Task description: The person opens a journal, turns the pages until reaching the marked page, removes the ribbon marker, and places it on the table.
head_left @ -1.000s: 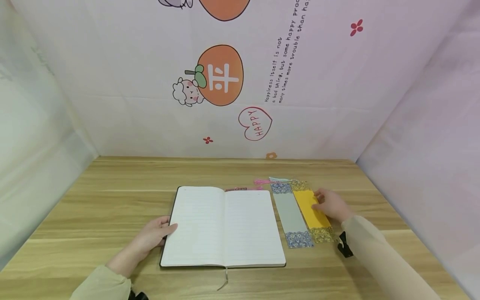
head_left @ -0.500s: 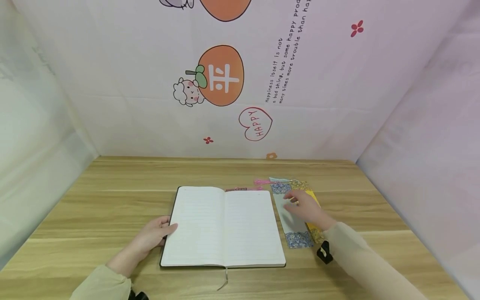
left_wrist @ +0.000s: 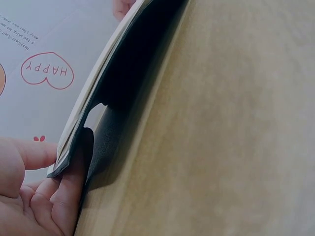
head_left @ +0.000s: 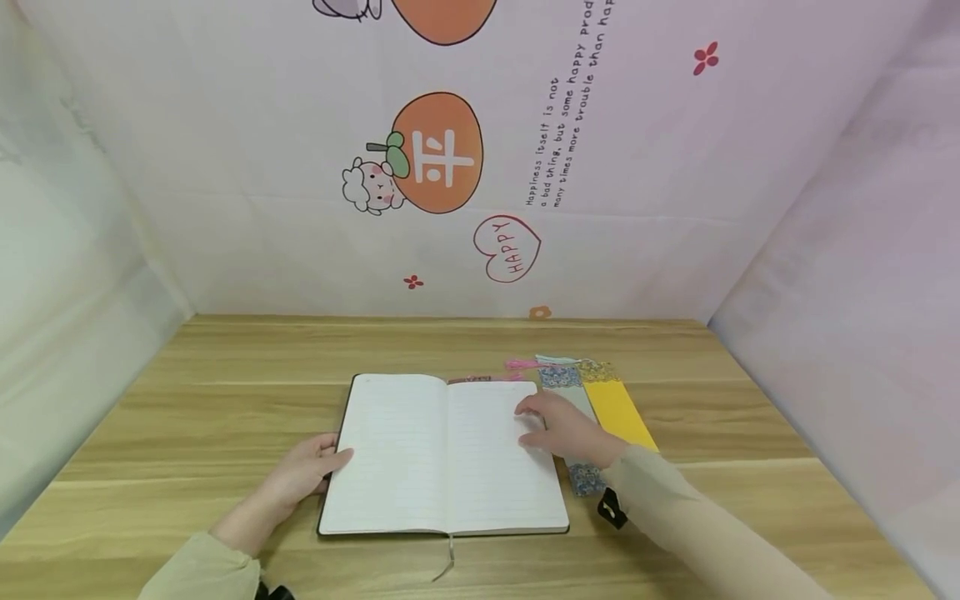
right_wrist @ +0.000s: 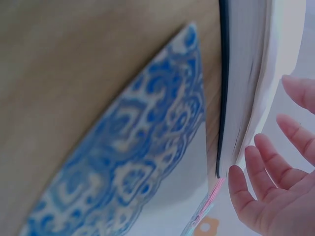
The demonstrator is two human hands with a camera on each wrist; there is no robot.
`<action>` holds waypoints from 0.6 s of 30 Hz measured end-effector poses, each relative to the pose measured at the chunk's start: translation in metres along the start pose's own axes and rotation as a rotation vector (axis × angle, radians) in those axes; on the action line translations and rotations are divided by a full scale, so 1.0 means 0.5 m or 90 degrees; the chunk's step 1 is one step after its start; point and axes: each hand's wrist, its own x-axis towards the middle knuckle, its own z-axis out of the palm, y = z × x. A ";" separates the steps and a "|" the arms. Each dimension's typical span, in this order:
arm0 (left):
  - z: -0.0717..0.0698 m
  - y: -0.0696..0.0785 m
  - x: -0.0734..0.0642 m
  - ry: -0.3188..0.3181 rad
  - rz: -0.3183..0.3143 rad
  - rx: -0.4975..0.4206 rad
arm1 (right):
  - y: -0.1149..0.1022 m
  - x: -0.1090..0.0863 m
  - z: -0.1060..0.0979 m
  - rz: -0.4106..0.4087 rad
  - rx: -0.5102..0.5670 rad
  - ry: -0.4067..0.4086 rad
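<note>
An open notebook (head_left: 397, 458) with blank lined pages and a dark cover lies on the wooden table. My left hand (head_left: 303, 471) pinches its left edge, thumb on the page and fingers under the cover; the left wrist view shows that edge of the cover (left_wrist: 123, 83) raised off the table. Over the right page, near its outer edge, is my right hand (head_left: 562, 429), fingers slightly bent and apart, holding nothing. Beneath its wrist lies a pale bookmark with blue lace-like ends (head_left: 587, 479), partly hidden. Beside that one is a yellow bookmark (head_left: 621, 410), its lower end covered by the sleeve.
A reddish strip (head_left: 471, 380) with a pink tassel pokes out behind the notebook's top edge. Pink and pale tassels (head_left: 557, 361) lie above the bookmarks. A ribbon (head_left: 447, 562) hangs from the notebook's spine. Printed white cloth (head_left: 285, 167) walls the back and sides.
My right hand has moved left from the yellow bookmark, across the pale one, to over the notebook's right page. The bookmarks stayed where they were, and the left hand keeps its pinch.
</note>
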 end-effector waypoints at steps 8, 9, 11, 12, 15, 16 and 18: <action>0.000 0.000 -0.001 -0.016 0.008 -0.004 | -0.009 0.020 0.016 0.020 -0.053 -0.018; 0.000 0.000 0.000 -0.018 0.009 -0.006 | -0.010 0.023 0.017 0.021 -0.058 -0.020; 0.000 -0.001 0.000 -0.019 0.008 -0.008 | -0.013 0.029 0.016 0.030 -0.064 -0.021; 0.000 -0.002 0.001 -0.021 0.009 -0.010 | -0.015 0.031 0.015 0.036 -0.063 -0.022; -0.001 -0.002 0.001 -0.023 0.011 -0.015 | -0.017 0.040 0.010 0.056 -0.053 -0.032; -0.001 -0.002 0.000 -0.024 0.012 -0.015 | -0.019 0.042 0.008 0.066 -0.048 -0.037; -0.001 -0.002 0.000 -0.027 0.015 -0.018 | -0.021 0.046 0.003 0.078 -0.042 -0.047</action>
